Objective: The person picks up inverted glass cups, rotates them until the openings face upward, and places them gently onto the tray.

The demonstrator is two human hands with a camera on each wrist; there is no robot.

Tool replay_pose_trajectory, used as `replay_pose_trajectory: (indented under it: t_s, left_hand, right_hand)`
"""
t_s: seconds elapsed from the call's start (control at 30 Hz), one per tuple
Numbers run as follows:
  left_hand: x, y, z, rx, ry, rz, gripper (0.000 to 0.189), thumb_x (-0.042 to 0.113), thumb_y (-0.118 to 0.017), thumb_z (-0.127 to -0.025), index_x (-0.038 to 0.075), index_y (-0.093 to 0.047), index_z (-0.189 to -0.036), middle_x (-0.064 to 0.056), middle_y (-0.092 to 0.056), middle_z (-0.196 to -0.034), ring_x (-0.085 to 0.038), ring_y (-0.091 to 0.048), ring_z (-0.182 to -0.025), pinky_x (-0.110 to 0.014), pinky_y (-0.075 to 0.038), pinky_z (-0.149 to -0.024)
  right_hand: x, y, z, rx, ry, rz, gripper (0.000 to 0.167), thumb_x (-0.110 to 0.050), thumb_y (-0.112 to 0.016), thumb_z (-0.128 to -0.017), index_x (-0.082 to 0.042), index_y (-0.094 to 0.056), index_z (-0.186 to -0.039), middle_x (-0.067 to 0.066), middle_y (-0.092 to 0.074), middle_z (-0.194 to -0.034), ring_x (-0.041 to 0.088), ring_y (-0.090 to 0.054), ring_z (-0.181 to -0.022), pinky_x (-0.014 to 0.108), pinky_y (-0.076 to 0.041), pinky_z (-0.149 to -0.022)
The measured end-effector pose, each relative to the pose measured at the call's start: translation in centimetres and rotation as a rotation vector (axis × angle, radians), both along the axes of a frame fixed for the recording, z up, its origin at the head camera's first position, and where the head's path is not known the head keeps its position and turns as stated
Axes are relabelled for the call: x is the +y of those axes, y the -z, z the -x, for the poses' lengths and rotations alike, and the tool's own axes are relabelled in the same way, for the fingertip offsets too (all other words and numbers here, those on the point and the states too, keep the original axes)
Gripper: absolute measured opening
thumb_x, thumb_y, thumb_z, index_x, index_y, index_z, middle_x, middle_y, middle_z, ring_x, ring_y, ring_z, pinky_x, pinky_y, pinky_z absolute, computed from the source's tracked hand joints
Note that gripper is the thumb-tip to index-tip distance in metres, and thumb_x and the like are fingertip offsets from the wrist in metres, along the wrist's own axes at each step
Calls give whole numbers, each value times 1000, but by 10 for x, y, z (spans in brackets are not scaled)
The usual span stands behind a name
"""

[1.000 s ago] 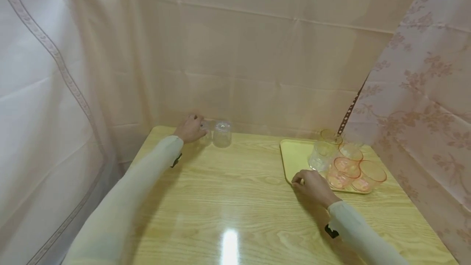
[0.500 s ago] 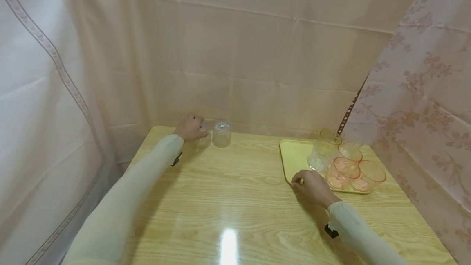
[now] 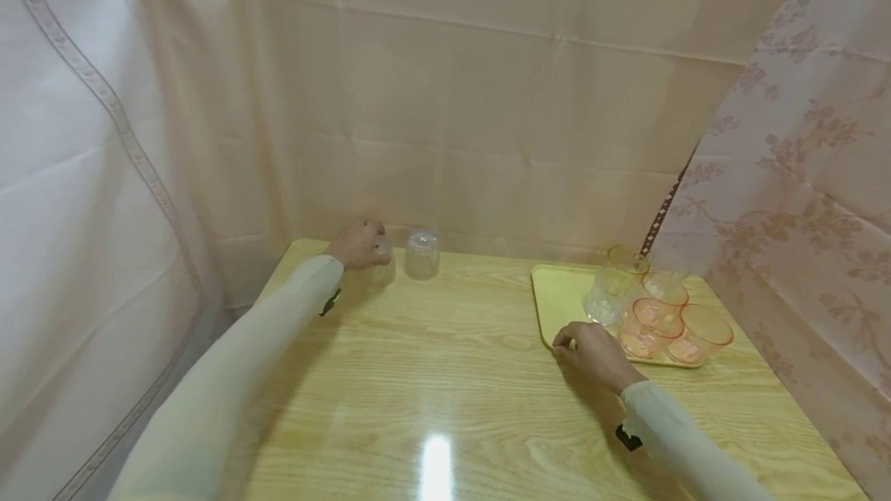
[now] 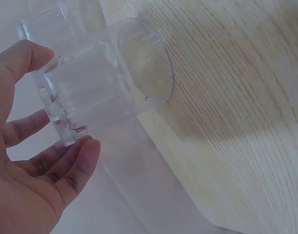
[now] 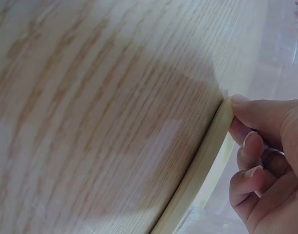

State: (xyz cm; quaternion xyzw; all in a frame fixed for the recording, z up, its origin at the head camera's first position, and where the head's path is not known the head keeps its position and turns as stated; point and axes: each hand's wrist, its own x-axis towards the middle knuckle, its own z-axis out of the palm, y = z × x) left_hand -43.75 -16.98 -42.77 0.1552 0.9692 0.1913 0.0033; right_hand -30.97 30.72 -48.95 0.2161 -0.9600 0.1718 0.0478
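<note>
At the back left of the table, my left hand (image 3: 358, 244) grips an upside-down clear drinking glass (image 4: 100, 83) round its base end. Its thumb is on one side and its fingers on the other, with the rim pointing toward the tabletop. Just right of it stands a second clear glass (image 3: 421, 255), also upside down. My right hand (image 3: 595, 350) pinches the near left corner of a yellow tray (image 3: 553, 296) between thumb and index finger. The right wrist view shows the tray's edge (image 5: 202, 170) meeting those fingertips, the other fingers curled.
Several upright glasses crowd the tray's right side: a clear glass (image 3: 604, 304), a yellow-rimmed glass (image 3: 626, 260) and orange-tinted glasses (image 3: 650, 331). The wooden table (image 3: 418, 362) backs onto a beige cloth (image 3: 445, 122). A patterned pink cloth (image 3: 807, 199) hangs at the right.
My left hand has shifted slightly left with its glass, widening the gap to the second clear glass. My right hand stays at the tray's corner.
</note>
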Motion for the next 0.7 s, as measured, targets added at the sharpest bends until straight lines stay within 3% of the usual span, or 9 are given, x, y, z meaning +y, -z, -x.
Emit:
replay_pose_trajectory:
  t_s: [0.3,0.7]
  left_hand:
    - [-2,-6,-13,31,9,14,64,30,-82,-85,1,-55,-135,-18,-60,-118,-32,-58,-102,-48,-52,-88]
    - [0,-15,-33,60,47,40,69,32,-82,-85,-3,-56,-139,-23,-58,-124,-31,-59,-102,-46,-53,-87]
  right_hand:
    - [0,-1,0,-16,11,-14,5,-13,-82,-87,-13,-79,-90,-8,-72,-86,16,-68,-82,39,-56,-69]
    - [-1,0,0,-27,20,-23,6,-13,-83,-87,-16,-79,-89,-7,-73,-88,18,-68,-83,39,-57,-68]
